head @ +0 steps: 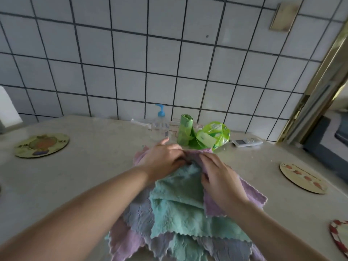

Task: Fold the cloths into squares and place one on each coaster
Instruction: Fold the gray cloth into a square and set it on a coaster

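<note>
While the pile of cloths lies heaped at the near middle of the desk, both hands work the pink cloth at its far edge: the left hand and the right hand each pinch its bunched rim, so the step in hand looks like separating one cloth to begin folding. Next it wants lifting free and spreading flat. Three coasters show, all bare: one at ten o'clock, one at three o'clock, and one cut off at four o'clock. The cloths overlap too much for a sure count; teal, pink and grey-blue layers show, at least five.
</note>
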`<state>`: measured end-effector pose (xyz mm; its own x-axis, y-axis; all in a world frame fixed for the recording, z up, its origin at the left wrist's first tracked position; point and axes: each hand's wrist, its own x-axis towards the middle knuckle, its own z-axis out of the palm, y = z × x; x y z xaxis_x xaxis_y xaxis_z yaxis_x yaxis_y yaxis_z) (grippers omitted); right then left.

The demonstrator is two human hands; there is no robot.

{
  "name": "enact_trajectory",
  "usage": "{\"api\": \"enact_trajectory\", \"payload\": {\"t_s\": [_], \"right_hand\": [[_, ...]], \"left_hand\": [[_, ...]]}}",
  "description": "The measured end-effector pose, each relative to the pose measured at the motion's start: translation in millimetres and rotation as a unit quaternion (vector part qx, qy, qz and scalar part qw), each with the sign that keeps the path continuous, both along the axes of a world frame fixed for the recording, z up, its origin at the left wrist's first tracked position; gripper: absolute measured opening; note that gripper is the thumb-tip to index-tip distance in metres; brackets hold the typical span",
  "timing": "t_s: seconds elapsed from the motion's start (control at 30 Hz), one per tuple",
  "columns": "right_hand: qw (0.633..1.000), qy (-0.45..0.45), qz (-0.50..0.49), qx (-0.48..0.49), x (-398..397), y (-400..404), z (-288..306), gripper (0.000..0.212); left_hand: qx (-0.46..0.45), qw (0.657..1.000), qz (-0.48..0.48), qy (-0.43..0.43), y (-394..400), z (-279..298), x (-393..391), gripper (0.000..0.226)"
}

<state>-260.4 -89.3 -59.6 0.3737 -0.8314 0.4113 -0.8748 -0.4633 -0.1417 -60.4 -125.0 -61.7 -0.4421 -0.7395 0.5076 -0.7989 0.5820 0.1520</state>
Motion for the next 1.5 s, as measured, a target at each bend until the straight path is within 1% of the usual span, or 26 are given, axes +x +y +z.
{"api": "enact_trajectory", "payload": {"t_s": [0.1,0.23,0.33,0.43,0.57,0.67,0.8,0.93,1.03,1.13,1.17,1.2,1.3,1.37,1.43,1.5], "right_hand": [[0.999,-0.016,0.007,-0.043,1.5,2.6,20.5,0.058],[0.992,-0.034,0.041,-0.118,2.0,19.3,67.7,0.055],[0.985,-0.063,0.058,-0.148,5.2,46.3,110.3,0.047],[0.975,-0.095,0.086,-0.179,12.5,79.5,145.5,0.034],[0.964,-0.118,0.115,-0.209,22.1,119.6,179.1,0.027],[0.959,-0.109,0.133,-0.225,24.8,146.5,193.4,0.026],[0.967,-0.07,0.105,-0.221,27.1,178.9,201.9,0.033],[0.979,-0.019,0.073,-0.189,36.6,191.3,201.5,0.039],[0.983,0.018,0.051,-0.173,43.5,187.4,197.3,0.03],[0.985,0.025,0.037,-0.165,51.7,178.7,192.8,0.015],[0.987,0.007,0.039,-0.158,55.7,174.3,191.3,0.012],[0.988,-0.033,0.045,-0.146,60.2,170.7,190.5,0.01],[0.976,-0.186,0.046,-0.102,73.9,158.4,193.3,0.012],[0.96,-0.261,0.063,-0.086,82.8,151.3,196.0,0.017],[0.931,-0.338,0.106,-0.085,89.8,147.1,197.3,0.023],[0.908,-0.384,0.138,-0.097,92.5,143.4,194.6,0.026]], "left_hand": [[-0.014,0.999,0.016,0.03,15.5,26.9,-1.2,0.025],[-0.052,0.993,0.04,0.098,52.4,69.8,9.8,0.031],[-0.104,0.986,0.067,0.111,87.1,103.5,22.8,0.027],[-0.156,0.975,0.074,0.136,124.8,137.8,31.9,0.029],[-0.208,0.969,0.071,0.112,173.7,181.6,42.9,0.028],[-0.25,0.963,0.058,0.087,205.5,204.6,56.7,0.026],[-0.241,0.965,0.078,0.06,238.1,219.4,79.8,0.016],[-0.229,0.966,0.111,0.037,263.6,219.6,94.6,0.014],[-0.22,0.965,0.14,0.03,274.0,213.3,109.2,0.012],[-0.201,0.958,0.191,0.068,273.7,203.7,128.8,0.011],[-0.197,0.955,0.206,0.083,271.9,200.6,134.8,0.013],[-0.197,0.951,0.216,0.099,269.9,198.0,140.2,0.015],[-0.214,0.934,0.234,0.166,263.3,197.9,155.2,0.017],[-0.221,0.921,0.257,0.189,257.8,203.2,164.3,0.011],[-0.209,0.918,0.267,0.204,253.3,209.3,170.1,0.006],[-0.191,0.918,0.27,0.22,251.2,211.6,174.0,0.001]]}}
